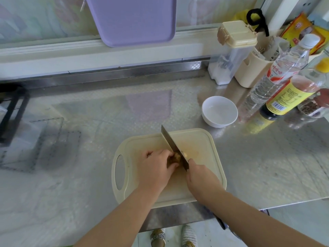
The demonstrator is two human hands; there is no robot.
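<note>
A steel tabletop [267, 166] below a window fills the frame. Lower centre, one cream cutting board [204, 145] carries one brown lump of food [176, 157], pinned under the curled fingers of the left hand [156, 170]. The right hand [201, 177], fingers wrapped round the handle, holds one knife [170, 141], its blade against the lump. One white bowl [219, 111] and two bottles, one clear [277, 73] and one dark [288, 95], stand at right.
</note>
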